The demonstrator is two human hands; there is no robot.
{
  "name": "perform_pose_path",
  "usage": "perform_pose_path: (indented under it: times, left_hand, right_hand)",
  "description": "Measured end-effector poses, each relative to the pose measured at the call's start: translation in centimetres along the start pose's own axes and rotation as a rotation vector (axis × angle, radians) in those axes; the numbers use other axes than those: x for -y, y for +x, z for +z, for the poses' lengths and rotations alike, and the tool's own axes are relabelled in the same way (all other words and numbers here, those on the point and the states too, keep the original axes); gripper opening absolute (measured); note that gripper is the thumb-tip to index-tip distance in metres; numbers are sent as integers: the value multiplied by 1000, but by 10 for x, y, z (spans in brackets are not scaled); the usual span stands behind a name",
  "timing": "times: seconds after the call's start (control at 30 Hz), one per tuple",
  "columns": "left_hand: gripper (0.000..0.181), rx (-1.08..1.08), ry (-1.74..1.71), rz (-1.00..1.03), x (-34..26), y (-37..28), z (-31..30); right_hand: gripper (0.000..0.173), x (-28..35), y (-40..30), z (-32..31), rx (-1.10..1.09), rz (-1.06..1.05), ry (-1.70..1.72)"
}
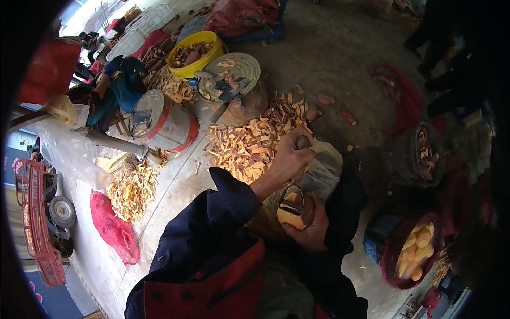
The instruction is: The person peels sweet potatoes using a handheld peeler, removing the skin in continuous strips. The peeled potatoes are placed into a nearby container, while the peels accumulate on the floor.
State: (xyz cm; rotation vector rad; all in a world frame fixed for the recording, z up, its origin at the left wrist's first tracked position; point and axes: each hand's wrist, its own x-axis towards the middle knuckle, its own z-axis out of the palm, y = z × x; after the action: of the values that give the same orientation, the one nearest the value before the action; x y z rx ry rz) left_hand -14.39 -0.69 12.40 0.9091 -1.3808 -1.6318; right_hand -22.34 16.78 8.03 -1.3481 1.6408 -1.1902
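My left hand (pixel 293 153) grips the rounded handle (pixel 303 142) of a peeler, with the metal loop and blade of the peeler (pixel 291 201) lying across a sweet potato (pixel 291 218). Orange flesh shows on the sweet potato around and below the blade. From the right side, my right hand (pixel 314 227) clasps the sweet potato, thumb on its near end. Clear plastic sheeting (pixel 324 167) covers my lap under both hands. Just beyond lies a broad heap of peelings (pixel 251 147), orange and reddish-brown.
A rusty drum (pixel 239 107) bears another peeler. Beside it stand a yellow bucket (pixel 217 42) of sweet potatoes and a red-banded drum (pixel 175 123). At right, a lined bucket (pixel 384 261) holds peeled ones. A red mesh bag (pixel 113 227) lies left; another person (pixel 119 85) sits beyond.
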Motion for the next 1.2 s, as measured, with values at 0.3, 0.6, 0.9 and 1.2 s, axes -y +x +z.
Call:
perform_pose_path:
  times: [0.3,0.6,0.9,1.2]
  left_hand:
    - [15,-174,499,-63,80,40,-31]
    - [11,-430,-219,-262,50,7,-56]
    - [14,136,103,59,-7,-7,4]
    - [11,-33,84,-25,42,17,-1]
  right_hand:
    - [85,8,-8,10,-49,-213,-151]
    - [92,12,-10,2,-59,-81,-95]
    - [87,13,6,-5,14,36,29]
    - [79,-4,1,6,-85,40,17]
